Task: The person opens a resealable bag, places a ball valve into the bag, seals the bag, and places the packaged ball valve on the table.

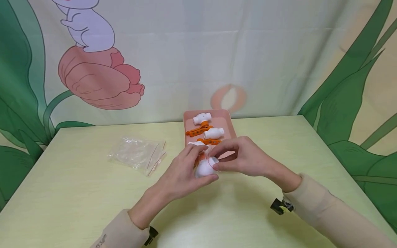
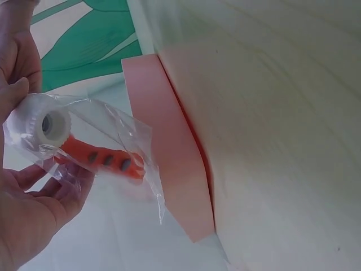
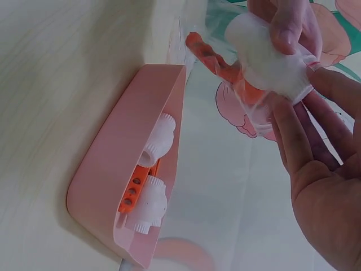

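Observation:
A white plastic ball valve (image 1: 204, 168) with an orange lever handle (image 2: 101, 156) sits inside a clear zip bag (image 2: 115, 116). My left hand (image 1: 183, 171) grips the valve through the bag, thumb along its near side. My right hand (image 1: 245, 156) pinches the bag's red-lined mouth beside one end of the valve. In the right wrist view the bagged valve (image 3: 265, 56) is held above the table, its handle pointing away from the right hand. Just beyond the hands in the head view, a pink tray (image 1: 228, 132) holds several similar valves (image 1: 214, 133).
Flat clear zip bags (image 1: 134, 151) lie on the pale table (image 1: 93, 193) to the left of the tray. A printed curtain (image 1: 173, 62) hangs behind the table's back edge. Orange valve handles (image 3: 135, 189) overlap the white bodies inside the tray.

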`<state>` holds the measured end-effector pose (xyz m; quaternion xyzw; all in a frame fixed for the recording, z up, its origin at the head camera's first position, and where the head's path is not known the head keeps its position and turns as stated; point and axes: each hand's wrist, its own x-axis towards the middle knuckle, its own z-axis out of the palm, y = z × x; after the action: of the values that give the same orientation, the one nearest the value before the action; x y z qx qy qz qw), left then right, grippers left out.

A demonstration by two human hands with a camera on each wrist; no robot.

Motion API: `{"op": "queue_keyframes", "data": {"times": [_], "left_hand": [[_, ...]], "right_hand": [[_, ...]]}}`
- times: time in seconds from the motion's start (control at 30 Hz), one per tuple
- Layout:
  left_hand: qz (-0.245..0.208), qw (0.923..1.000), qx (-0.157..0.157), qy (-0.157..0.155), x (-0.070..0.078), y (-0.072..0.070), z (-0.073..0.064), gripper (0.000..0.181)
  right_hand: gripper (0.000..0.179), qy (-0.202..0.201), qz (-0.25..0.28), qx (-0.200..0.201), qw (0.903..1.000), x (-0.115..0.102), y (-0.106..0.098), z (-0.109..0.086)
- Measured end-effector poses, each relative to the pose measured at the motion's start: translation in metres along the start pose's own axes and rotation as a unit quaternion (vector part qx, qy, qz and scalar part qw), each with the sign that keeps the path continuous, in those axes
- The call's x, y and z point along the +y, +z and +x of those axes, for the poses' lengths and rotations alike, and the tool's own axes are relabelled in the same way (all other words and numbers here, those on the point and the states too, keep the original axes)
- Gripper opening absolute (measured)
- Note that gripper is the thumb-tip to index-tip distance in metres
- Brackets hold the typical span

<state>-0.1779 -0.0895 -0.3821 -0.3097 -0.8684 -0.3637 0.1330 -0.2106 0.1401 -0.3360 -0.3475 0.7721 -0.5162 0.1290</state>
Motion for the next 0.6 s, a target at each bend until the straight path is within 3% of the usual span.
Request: {"op": "queue_keyframes", "data": {"times": [0.23,0.4,0.6], "left_hand": [[-0.051,0.9984,0.020,0.014,0.0021,0.0032,0.0022,0.062],[-0.050,0.9981,0.034,0.013,0.0015,0.0054,0.0023,0.061],[-0.038,0.9982,0.047,0.005,0.0028,0.0064,0.0053,0.055]], "right_hand": [[0.018,-0.007,-0.015,-0.006,0.9998,-0.0016,0.0008,0.0005],[0.015,-0.017,-0.033,-0.012,0.9992,-0.0013,0.0005,-0.0008],[0.011,-0.049,-0.037,0.013,0.9980,-0.0031,0.0050,-0.0004]]}}
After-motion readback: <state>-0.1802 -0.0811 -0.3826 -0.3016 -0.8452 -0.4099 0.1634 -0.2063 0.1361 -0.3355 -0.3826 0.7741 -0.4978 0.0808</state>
